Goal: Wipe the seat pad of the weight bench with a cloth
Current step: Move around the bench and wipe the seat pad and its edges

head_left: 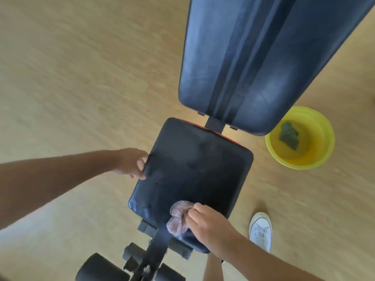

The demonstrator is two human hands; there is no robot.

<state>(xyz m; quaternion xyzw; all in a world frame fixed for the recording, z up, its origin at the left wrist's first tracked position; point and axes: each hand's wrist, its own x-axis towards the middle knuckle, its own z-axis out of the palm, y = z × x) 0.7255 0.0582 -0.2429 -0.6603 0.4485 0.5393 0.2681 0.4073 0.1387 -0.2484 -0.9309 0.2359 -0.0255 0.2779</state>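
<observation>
Here our right hand (209, 226) pinches the bunched cloth (179, 219) against the seat pad (194, 175), while our left hand (134, 163) clamps the pad's edge. Bunched so small, it could skip the patch between our hands.

Back pad (253, 57) cut off above
</observation>
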